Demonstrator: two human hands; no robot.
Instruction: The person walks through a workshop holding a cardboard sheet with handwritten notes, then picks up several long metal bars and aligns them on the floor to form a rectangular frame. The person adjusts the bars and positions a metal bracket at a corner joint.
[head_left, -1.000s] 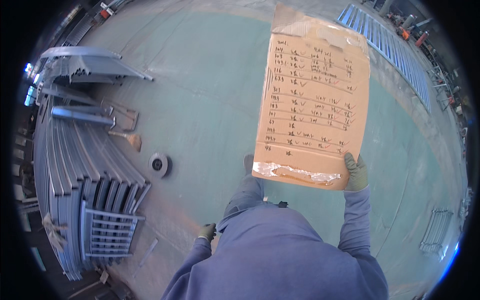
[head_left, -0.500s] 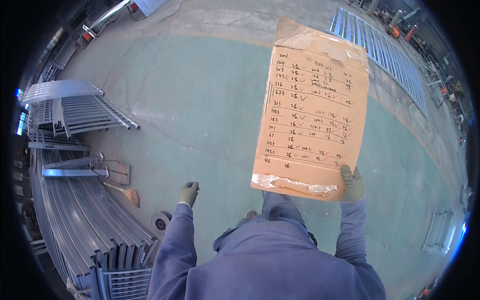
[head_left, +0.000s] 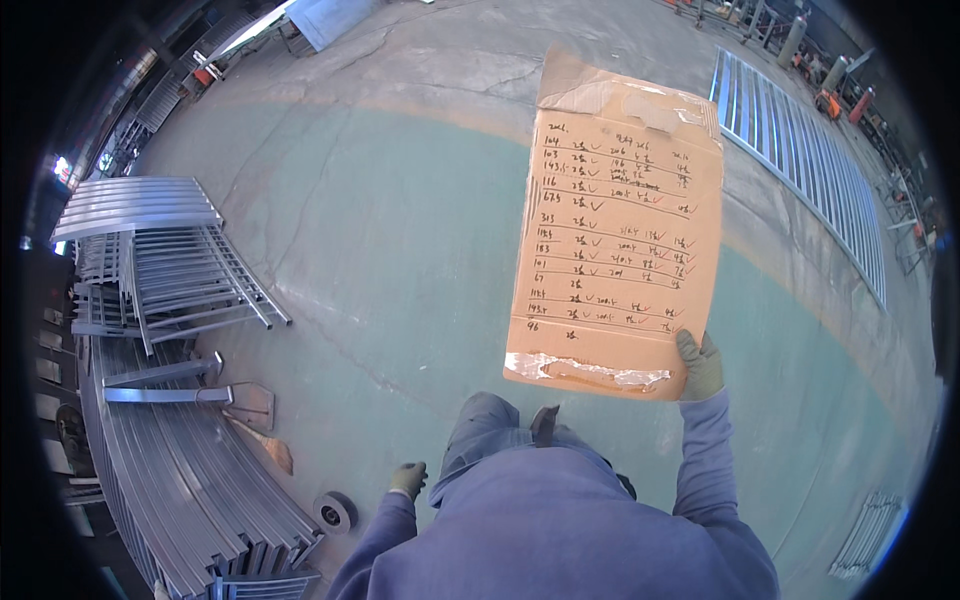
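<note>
Its far-side fingers hidden, the green-gloved right hand has its grip closed on the lower right corner of the brown rectangular cardboard sheet, which extends up and left. The green-gloved left hand is curled; whether around anything, I cannot tell.

Green floor with a tan edge, cracked grey concrete beyond, bluish-white light at far left.

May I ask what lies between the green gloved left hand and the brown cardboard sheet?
The head view shows blue trousers and green floor between hand and sheet.
</note>
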